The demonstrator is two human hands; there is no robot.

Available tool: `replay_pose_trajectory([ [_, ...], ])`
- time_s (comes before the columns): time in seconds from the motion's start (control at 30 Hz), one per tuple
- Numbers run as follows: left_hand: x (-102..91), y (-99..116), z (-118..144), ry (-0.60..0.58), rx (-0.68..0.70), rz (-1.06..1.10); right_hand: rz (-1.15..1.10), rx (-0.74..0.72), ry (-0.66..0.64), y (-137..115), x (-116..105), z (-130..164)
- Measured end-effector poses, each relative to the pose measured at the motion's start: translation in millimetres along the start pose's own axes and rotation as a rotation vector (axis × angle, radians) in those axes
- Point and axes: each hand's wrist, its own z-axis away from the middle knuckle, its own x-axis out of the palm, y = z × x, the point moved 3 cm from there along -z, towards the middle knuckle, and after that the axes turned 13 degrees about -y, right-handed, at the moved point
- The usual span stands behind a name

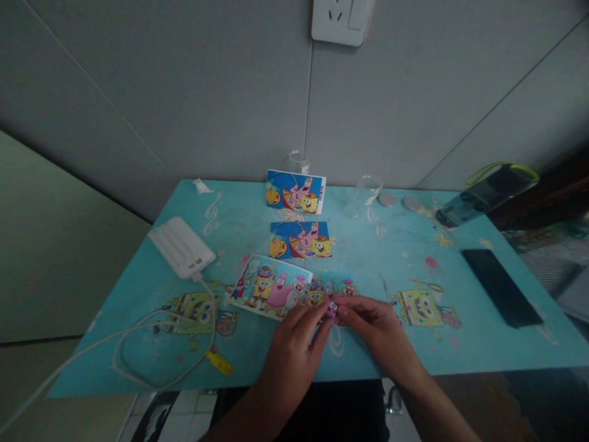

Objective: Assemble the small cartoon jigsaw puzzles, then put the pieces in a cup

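My left hand and my right hand meet near the table's front edge. Both pinch a small pink cartoon piece between their fingertips. Just behind them lies a curled cartoon picture sheet, and beside it a smaller colourful picture partly hidden by my fingers. Farther back a blue cartoon picture lies flat. A matching cartoon card stands upright near the wall.
The turquoise cartoon table carries a white power bank with a looping white cable at left. A black phone lies at right. Two clear cups, two round lids and a dark bottle stand at the back.
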Motion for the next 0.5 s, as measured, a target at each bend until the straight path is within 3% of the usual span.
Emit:
replay_pose_trajectory([
  [0.37,-0.9,-4.3,-4.7,0.030,-0.014,0.140,-0.004,-0.060,0.032,-1.6,1.4,2.0],
  [0.5,-4.6,-8.2,-7.3,0.071,-0.103,0.248,0.019,-0.055,0.039,2.3,3.0,3.6],
])
